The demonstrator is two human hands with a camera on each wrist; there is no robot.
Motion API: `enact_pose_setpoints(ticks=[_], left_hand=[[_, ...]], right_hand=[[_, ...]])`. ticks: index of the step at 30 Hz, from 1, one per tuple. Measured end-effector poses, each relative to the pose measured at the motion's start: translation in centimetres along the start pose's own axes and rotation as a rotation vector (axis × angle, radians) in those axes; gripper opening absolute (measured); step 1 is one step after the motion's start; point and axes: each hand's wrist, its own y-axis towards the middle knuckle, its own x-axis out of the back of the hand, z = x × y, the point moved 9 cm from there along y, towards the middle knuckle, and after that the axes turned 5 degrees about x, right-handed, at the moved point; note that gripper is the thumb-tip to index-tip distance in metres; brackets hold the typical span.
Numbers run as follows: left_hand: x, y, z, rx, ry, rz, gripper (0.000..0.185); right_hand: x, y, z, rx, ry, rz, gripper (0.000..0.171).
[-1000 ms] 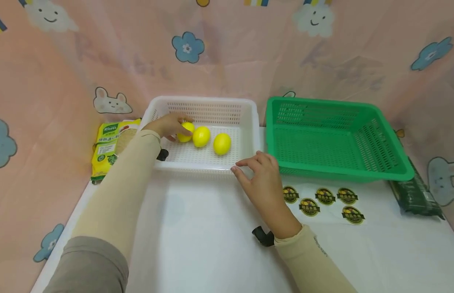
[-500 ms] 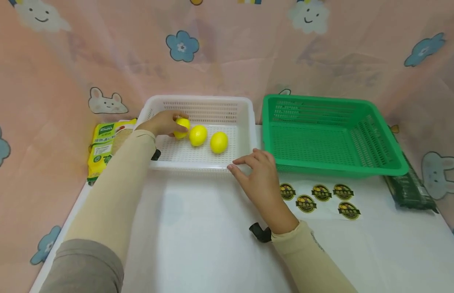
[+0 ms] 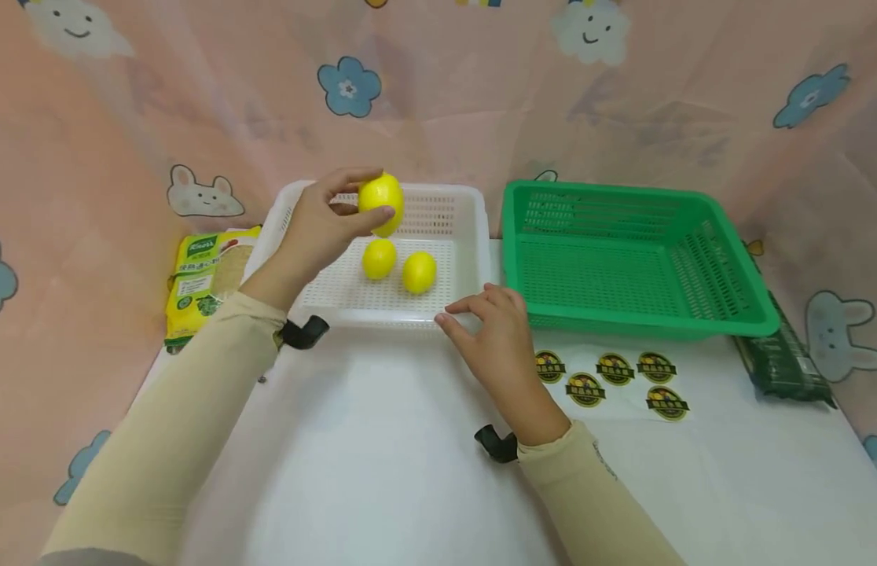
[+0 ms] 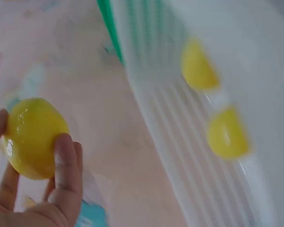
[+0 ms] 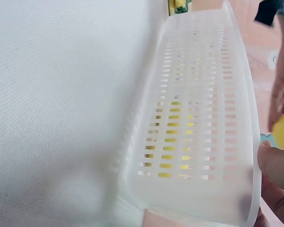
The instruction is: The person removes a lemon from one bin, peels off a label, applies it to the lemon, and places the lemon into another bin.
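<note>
My left hand holds a yellow lemon between thumb and fingers, above the white basket. In the left wrist view the held lemon sits at the fingertips, apart from the basket. Two more lemons lie on the basket floor, a left lemon and a right lemon. At the basket's front right corner, my right hand grips the rim with thumb and fingers. The right wrist view shows its thumb at the rim, with other fingers partly hidden.
Beside the white basket stands a green basket. A yellow Knorr bag lies at the left, a dark green packet at the right. Several round stickers are on a sheet before the green basket. A patterned cloth hangs behind.
My left hand has lifted a lemon up out of the white basket, and the other two lemons stay inside. My right hand has kept its place at the rim. The view shifts slightly.
</note>
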Motion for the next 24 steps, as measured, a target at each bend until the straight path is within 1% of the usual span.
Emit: enact_pose_setpoints(ticks=[2, 5, 8, 11, 13, 15, 18, 20, 22, 24], left_hand=[[-1.2, -2.8, -0.8, -0.024, -0.020, 0.008, 0.055], [-3.1, -6.9, -0.9, -0.044, -0.051, 0.035, 0.053], [-4.4, -10.4, 0.2, -0.056, -0.093, 0.032, 0.053], [-5.6, -12.9, 2.2, -0.046, -0.120, -0.005, 0.055], [-6.4, -14.0, 3.8, -0.022, -0.119, -0.026, 0.055], [-7.4, -14.6, 5.7, 0.035, -0.101, -0.038, 0.054], [-9.1, -15.0, 8.9, 0.149, -0.045, -0.020, 0.051], [-10.0, -15.0, 10.8, 0.209, -0.002, 0.004, 0.049], [-10.6, -15.0, 11.9, 0.234, 0.034, 0.026, 0.049], [-10.9, -14.9, 12.4, 0.234, 0.052, 0.037, 0.049]], right_hand=[[0.0, 0.0, 0.1, -0.002, 0.001, 0.001, 0.022], [0.0, 0.0, 0.2, -0.002, 0.000, -0.001, 0.022], [0.0, 0.0, 0.3, 0.000, -0.003, 0.003, 0.024], [0.0, 0.0, 0.4, 0.003, -0.008, 0.009, 0.025], [0.0, 0.1, 0.5, 0.003, -0.012, 0.013, 0.026], [0.1, 0.1, 0.6, 0.002, -0.020, 0.017, 0.026], [0.1, 0.1, 0.5, -0.005, -0.023, 0.021, 0.026], [0.1, 0.1, 0.5, -0.006, -0.025, 0.024, 0.026], [0.0, 0.1, 0.5, -0.006, -0.026, 0.025, 0.026], [-0.1, 0.1, 0.5, -0.004, -0.025, 0.028, 0.026]])
